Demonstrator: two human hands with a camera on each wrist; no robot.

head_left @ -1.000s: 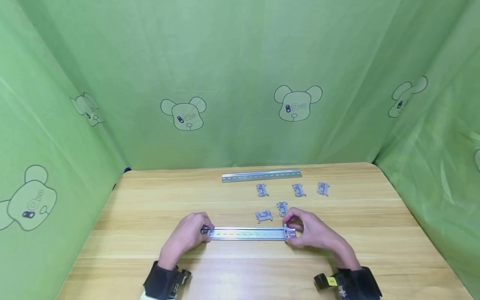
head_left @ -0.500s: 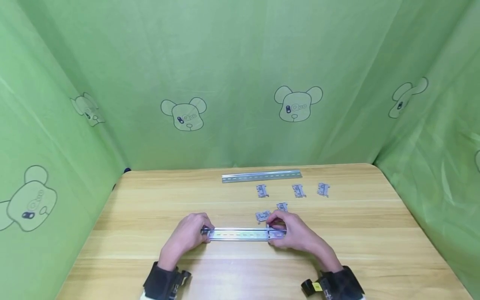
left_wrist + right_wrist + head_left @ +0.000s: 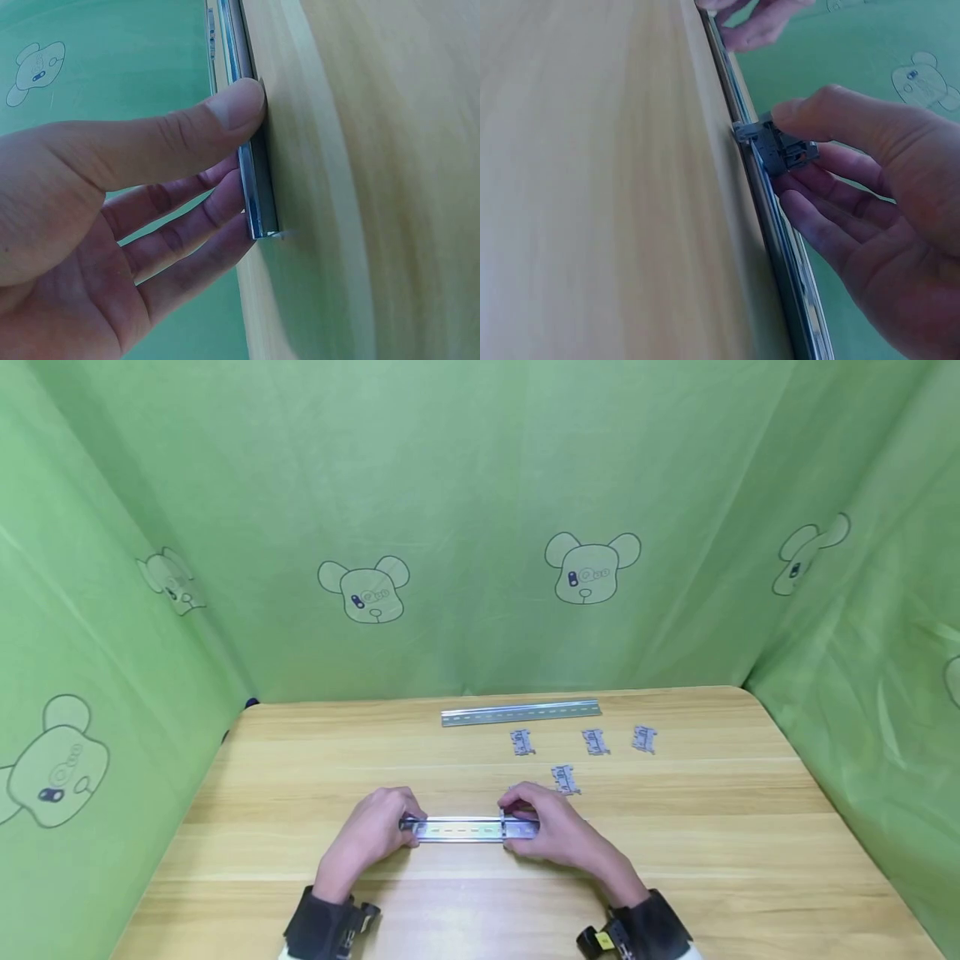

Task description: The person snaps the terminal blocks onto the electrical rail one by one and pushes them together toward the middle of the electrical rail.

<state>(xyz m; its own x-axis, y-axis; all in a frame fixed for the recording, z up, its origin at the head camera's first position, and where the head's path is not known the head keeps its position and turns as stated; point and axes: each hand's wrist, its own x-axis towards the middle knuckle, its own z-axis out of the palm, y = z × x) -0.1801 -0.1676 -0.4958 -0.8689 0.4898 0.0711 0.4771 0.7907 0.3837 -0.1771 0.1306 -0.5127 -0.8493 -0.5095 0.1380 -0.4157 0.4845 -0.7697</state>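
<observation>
A slotted metal DIN rail (image 3: 459, 831) lies crosswise near the front of the wooden table. Its left end is pinched by my left hand (image 3: 372, 828); in the left wrist view the thumb (image 3: 241, 105) presses its near side and the fingers lie against the far side. My right hand (image 3: 561, 833) holds a small grey terminal block (image 3: 776, 148) between thumb and fingers. That block sits across the rail, as the right wrist view shows, with one end at the rail's near edge. From the head, the hand hides most of the block and the rail's right part.
A second DIN rail (image 3: 521, 713) lies along the back of the table (image 3: 315, 743). Several loose terminal blocks (image 3: 596, 742) lie in front of it, one of them (image 3: 565, 779) just beyond my right hand. Green curtains (image 3: 465, 643) enclose the back and sides.
My right hand has moved left along the rail with the terminal block, from near the right end to about the middle. My left hand stays on the left end.
</observation>
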